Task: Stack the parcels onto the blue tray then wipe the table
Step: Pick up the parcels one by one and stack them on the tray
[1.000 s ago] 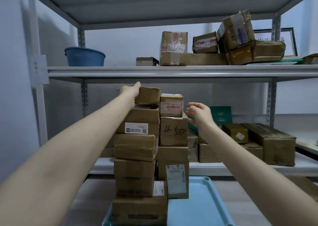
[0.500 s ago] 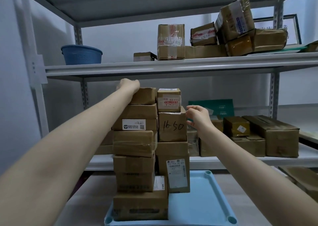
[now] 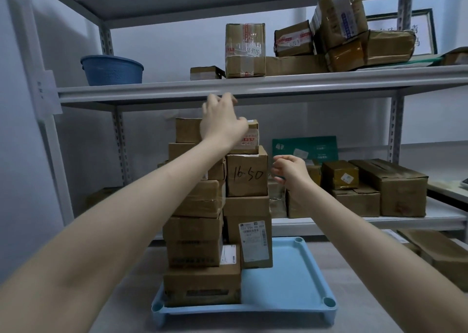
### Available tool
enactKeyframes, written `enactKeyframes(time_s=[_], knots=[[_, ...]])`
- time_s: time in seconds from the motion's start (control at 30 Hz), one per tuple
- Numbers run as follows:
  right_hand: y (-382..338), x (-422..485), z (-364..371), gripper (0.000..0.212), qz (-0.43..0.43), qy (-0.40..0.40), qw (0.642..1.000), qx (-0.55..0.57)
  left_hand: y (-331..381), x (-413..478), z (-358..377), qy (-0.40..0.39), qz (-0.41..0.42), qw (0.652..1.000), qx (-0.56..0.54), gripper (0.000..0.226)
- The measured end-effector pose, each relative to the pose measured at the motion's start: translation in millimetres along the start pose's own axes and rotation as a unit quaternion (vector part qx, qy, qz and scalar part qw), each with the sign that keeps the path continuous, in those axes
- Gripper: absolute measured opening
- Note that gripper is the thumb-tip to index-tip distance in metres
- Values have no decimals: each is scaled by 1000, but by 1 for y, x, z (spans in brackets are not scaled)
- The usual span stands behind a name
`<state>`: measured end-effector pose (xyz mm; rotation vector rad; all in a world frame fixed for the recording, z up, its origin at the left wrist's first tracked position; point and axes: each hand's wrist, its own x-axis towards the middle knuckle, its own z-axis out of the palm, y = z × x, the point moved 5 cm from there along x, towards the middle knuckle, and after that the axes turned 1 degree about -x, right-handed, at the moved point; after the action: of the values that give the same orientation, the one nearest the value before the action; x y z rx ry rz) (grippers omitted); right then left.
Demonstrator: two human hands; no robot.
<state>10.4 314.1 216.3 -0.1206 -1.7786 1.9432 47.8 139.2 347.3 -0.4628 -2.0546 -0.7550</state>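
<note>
Two tall stacks of brown cardboard parcels stand on the left half of the blue tray, which lies on the grey table. My left hand is raised over the top of the stacks with its fingers loosely spread, in front of the top left parcel and the small labelled top right parcel. It holds nothing. My right hand hovers with relaxed, slightly curled fingers just right of the parcel marked "16-50", apart from it.
A metal shelf unit stands behind the table. Its upper shelf carries a blue basket and several parcels. The lower shelf holds more boxes and a green packet. Another box lies at the right of the table.
My left hand has lifted off the top left parcel and shifted right, over both stack tops. My right hand has drawn slightly back from the "16-50" parcel.
</note>
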Motion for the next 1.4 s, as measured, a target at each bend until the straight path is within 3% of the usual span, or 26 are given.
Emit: enactKeyframes(time_s=[0.27,0.47,0.6,0.67,0.73,0.8,0.93,1.13,1.27,1.4], knots=[[22,-4,-45,14,35,12,999,-7,51,-47,57,-95,43,987,-119,35],[49,-2,-108,10,57,49,997,-21,77,-78,109,-172,-5,971,-164,33],[71,-2,-149,25,77,87,992,-57,84,-100,147,-229,-57,954,-183,32],[85,-4,-171,28,81,112,982,-131,84,-112,168,-256,-90,943,-195,29],[98,-4,-194,19,62,125,955,-263,83,-122,188,-280,-117,932,-200,27],[112,-7,-216,14,64,118,905,-405,81,-131,206,-301,-145,920,-206,27],[139,-5,-248,41,82,101,798,-588,76,-147,238,-335,-190,898,-212,24],[164,22,-273,65,106,109,721,-676,64,-168,282,-361,-249,873,-213,14],[185,39,-285,79,180,73,704,-683,47,-179,301,-369,-282,863,-199,8],[196,46,-282,77,192,60,669,-716,30,-183,311,-377,-303,853,-194,18]])
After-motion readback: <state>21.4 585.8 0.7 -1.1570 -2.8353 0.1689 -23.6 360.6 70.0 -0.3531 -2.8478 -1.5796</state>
